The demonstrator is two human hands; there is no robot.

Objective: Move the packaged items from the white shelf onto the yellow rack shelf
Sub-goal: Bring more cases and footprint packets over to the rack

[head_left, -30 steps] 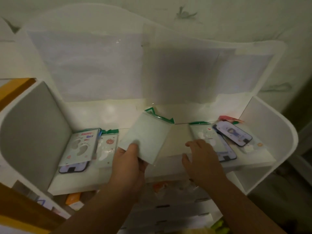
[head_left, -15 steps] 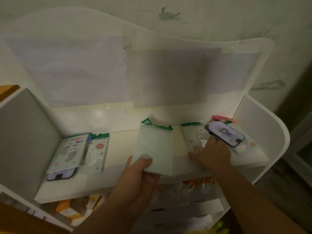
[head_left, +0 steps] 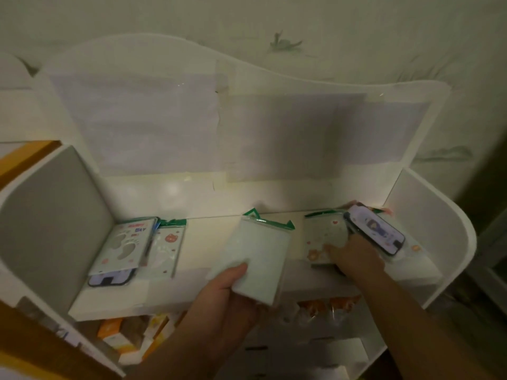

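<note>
Fingers of the left hand [head_left: 227, 290] pinch a white pack [head_left: 256, 259], thumb on top, held just above the front edge of the white shelf [head_left: 208, 298]. The right hand [head_left: 354, 255] lies over a bear pack [head_left: 325, 239] at the shelf's right end; whether its fingers grip it I cannot tell. Beside it lies a phone-case pack [head_left: 374, 231]. Two more packs [head_left: 137, 249] wait at the left. The yellow rack [head_left: 26, 157] shows only as an edge, so most of the job looks undone.

Left hand [head_left: 227, 290] raised palm-up, thumb clamped on top of a held pack, forearm angled in from bottom. Right hand [head_left: 354, 253] reaching forward, palm down, fingers curled around another pack's edge.
</note>
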